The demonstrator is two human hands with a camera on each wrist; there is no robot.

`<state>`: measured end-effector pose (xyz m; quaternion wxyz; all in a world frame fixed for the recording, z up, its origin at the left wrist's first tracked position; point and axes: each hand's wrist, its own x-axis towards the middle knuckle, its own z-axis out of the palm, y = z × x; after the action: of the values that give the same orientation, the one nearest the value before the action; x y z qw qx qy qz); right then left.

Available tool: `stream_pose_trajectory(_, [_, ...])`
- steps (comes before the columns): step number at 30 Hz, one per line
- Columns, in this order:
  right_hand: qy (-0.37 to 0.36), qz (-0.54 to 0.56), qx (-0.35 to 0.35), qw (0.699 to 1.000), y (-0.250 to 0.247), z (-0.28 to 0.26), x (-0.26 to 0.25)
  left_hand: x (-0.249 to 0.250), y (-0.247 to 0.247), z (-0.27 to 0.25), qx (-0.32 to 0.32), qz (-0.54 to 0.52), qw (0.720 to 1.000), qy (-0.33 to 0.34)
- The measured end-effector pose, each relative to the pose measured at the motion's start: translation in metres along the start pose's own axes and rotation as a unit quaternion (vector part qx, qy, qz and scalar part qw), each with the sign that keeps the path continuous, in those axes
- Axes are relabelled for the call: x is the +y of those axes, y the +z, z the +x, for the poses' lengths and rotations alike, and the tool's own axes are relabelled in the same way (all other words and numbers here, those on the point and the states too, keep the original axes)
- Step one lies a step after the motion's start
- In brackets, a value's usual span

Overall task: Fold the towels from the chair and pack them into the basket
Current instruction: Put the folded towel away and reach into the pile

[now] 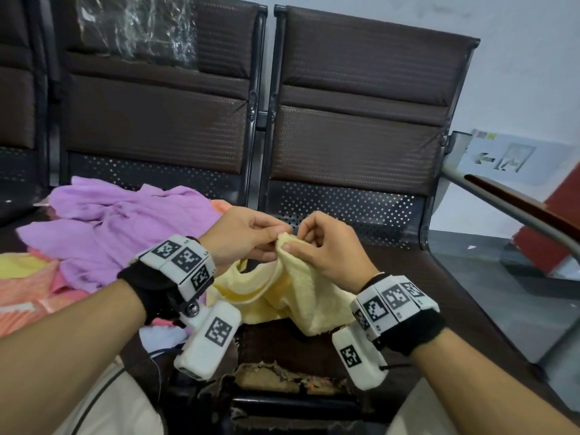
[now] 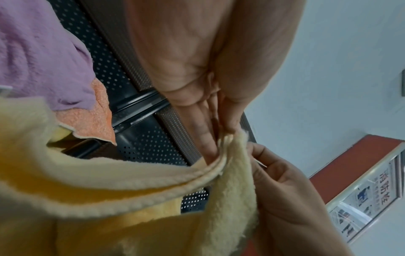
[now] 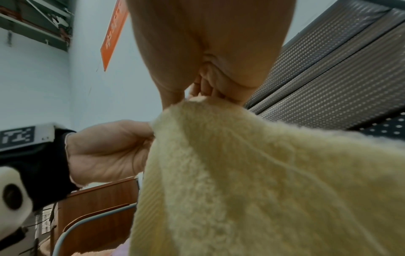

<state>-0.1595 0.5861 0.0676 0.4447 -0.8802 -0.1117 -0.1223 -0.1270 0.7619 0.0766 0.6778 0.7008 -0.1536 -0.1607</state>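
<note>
Both hands, left hand [image 1: 243, 238] and right hand [image 1: 329, 246], are pinching one corner of a fluffy pale-yellow towel [image 1: 301, 293] above the brown chair seat [image 1: 455, 293]; matching corners squarely should help.

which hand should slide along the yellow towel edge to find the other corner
Right, probably. Both hands pinch the yellow towel at one bunched spot; the right hand has bare seat beside it, while the left hand sits next to the purple towel pile.

Both forearms are bare. Each wrist wears a black band [image 1: 150, 290] carrying white blocks [image 1: 185, 262] printed with black square-patterned markers. A white camera pod [image 1: 208, 339] with its own marker hangs under the left wrist, another [image 1: 357, 359] under the right, each trailing a thin black cable. Light trousers [image 1: 103, 403] cover the legs.
</note>
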Motion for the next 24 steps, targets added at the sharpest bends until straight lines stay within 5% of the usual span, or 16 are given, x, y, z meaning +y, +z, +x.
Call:
stream_pose_trajectory(8, [0.005, 0.024, 0.013, 1.0, 0.004, 0.001, -0.002, 0.004, -0.003, -0.011, -0.064, 0.023, 0.998, -0.007])
stream_pose_trajectory(13, [0.033, 0.085, -0.096, 0.991, -0.003, -0.001, 0.006, 0.0, -0.011, -0.014, -0.064, 0.054, 0.996, 0.002])
stream_pose_trajectory(16, [0.032, -0.022, -0.191, 0.981, -0.013, -0.003, 0.012, -0.003, -0.013, -0.012, -0.056, 0.066, 0.996, 0.017])
stream_pose_trajectory(20, [0.029, -0.249, -0.312, 0.917, -0.023, -0.005, 0.025, -0.005, -0.017, -0.006, 0.027, 0.093, 0.994, 0.04])
stream_pose_trajectory(24, [0.04, -0.304, -0.245, 0.92, -0.029, -0.002, 0.027, -0.007, -0.012, -0.004, 0.088, 0.124, 0.985, 0.08])
